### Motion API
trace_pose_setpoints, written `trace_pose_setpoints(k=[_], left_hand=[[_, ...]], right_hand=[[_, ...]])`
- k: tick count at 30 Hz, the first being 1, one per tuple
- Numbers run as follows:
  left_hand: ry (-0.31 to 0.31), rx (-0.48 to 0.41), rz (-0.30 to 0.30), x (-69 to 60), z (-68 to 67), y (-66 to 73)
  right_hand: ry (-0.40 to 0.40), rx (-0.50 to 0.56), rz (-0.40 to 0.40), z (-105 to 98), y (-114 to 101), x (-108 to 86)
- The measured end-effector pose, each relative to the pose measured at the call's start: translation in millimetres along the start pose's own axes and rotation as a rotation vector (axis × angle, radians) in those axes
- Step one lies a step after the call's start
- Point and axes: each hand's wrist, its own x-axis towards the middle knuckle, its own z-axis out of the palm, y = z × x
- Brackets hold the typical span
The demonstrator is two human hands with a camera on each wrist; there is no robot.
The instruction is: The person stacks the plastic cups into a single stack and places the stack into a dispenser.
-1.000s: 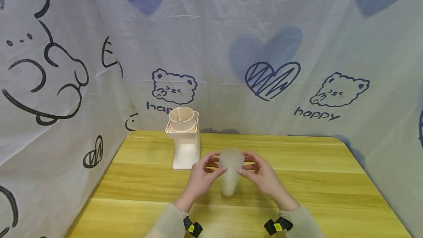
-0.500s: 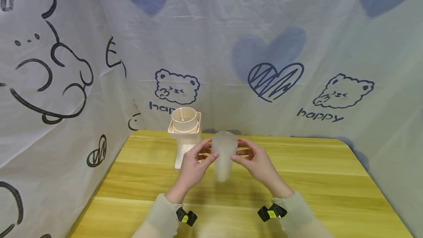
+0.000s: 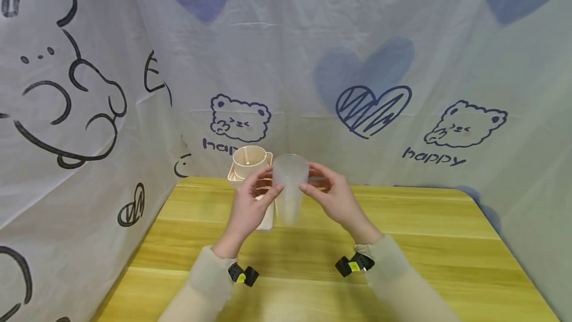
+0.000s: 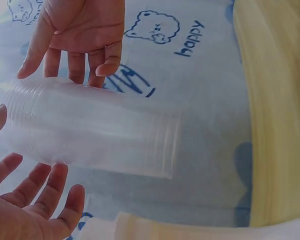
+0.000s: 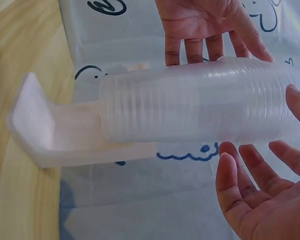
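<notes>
A stack of clear plastic cups [image 3: 290, 185] is held upright above the table, rims at the top. My left hand [image 3: 251, 202] pinches its left side near the rims with thumb and fingertips. On the opposite side my right hand [image 3: 332, 197] pinches it the same way. The left wrist view shows the nested cups [image 4: 100, 127] lying across the picture, their rims packed close together. Just behind and left of the stack stands a cream cup dispenser [image 3: 267, 218] with a round tube [image 3: 250, 162] on top, partly hidden by my left hand and the cups.
The wood-grain table [image 3: 402, 252] stretches out to the right and in front. A white cloth [image 3: 295, 63] printed with hearts and bears hangs behind it and along the sides. In the right wrist view, the dispenser's base [image 5: 32, 122] stands on the table.
Both hands have carried the cup stack upward, away from me and a little left, closer to the dispenser. The stack now overlaps the dispenser's right edge in the head view.
</notes>
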Motion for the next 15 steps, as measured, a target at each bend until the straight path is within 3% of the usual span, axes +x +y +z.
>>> trace_pose_setpoints(k=[8,15], left_hand=[[-0.034,0.009,-0.006,28.3,-22.7,17.6],[-0.037,0.023,0.02,53.5,-41.2,20.7]], right_hand=[[0.004,0.014,-0.017,3,-19,29.0],[-0.008,0.012,-0.01,7,-35,55.7]])
